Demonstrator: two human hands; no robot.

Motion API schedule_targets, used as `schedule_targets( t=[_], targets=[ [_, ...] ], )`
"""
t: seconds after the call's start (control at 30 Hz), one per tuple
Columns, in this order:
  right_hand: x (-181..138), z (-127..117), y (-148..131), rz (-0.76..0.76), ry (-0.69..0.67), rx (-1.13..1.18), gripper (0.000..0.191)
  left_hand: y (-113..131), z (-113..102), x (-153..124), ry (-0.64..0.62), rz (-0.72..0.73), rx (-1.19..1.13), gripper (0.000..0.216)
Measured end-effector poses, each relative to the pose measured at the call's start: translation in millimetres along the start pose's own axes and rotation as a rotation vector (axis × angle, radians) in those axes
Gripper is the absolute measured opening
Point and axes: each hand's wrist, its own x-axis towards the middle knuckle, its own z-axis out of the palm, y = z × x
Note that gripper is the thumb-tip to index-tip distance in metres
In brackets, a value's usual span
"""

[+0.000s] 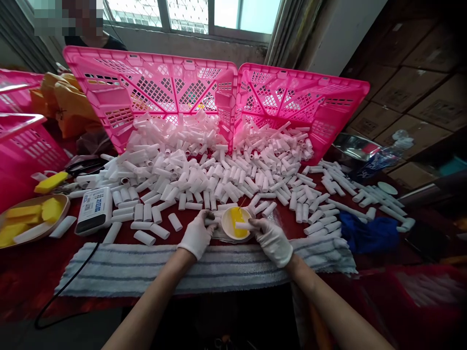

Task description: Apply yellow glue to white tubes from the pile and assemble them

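Note:
Both my hands wear white gloves. My left hand (197, 235) is closed around a short white tube (210, 221) just left of a small white bowl (226, 224) of yellow liquid. My right hand (272, 239) pinches another white tube (243, 225), holding it across the bowl. A thin stick (241, 204) leans in the bowl. Both hands hover over a striped grey towel (146, 267) at the front edge of the red table. A large heap of white tubes (204, 165) lies just beyond the bowl.
Two pink crates (160, 87) stand tipped on their sides behind the heap. A white device with a black cable (95, 209) and a dish of yellow sponges (29, 218) lie left. A blue cloth (368, 236) lies right. Another person sits behind the crates. Cardboard boxes (412, 82) stack at right.

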Motion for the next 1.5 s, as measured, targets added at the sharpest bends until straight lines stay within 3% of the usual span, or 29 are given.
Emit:
schedule_targets(
  t=[0.1,0.27,0.4,0.53,0.73,0.87,0.97,1.07,1.2,1.37,1.5],
  targets=[
    [-1,0,2,-0.093,-0.005,-0.028,0.023,0,-1,1,-0.012,-0.007,0.016,0.019],
    [-6,2,4,0.019,-0.047,-0.01,0.029,-6,1,1,-0.038,0.014,-0.063,0.028],
    [-9,3,5,-0.113,0.014,-0.112,0.022,-11,5,1,-0.027,0.08,-0.073,0.03],
    [-9,5,8,-0.021,-0.007,-0.126,0.03,-14,9,1,-0.012,0.115,-0.058,0.027],
    [-13,0,-6,-0.211,-0.011,-0.117,0.009,-17,9,5,0.041,-0.03,-0.266,0.028],
    [-20,-8,-22,0.0,-0.043,0.105,0.02,-5,-4,-2,0.066,-0.076,-0.447,0.035],
    [-20,-10,-36,0.226,0.018,0.31,0.027,11,-14,-16,-0.026,-0.118,-0.625,0.04],
    [-16,-7,-51,0.319,0.075,0.523,0.033,28,-17,-32,-0.131,-0.138,-0.713,0.041],
    [-11,-3,-74,0.291,0.066,0.561,0.035,42,-12,-47,-0.174,0.022,-0.505,0.032],
    [-11,-8,-88,0.245,0.033,0.263,0.036,47,-13,-55,-0.147,0.325,0.003,0.019],
    [-17,-14,-90,0.162,0.035,-0.045,0.032,53,-20,-61,-0.258,0.309,-0.056,0.027]
  ],
)
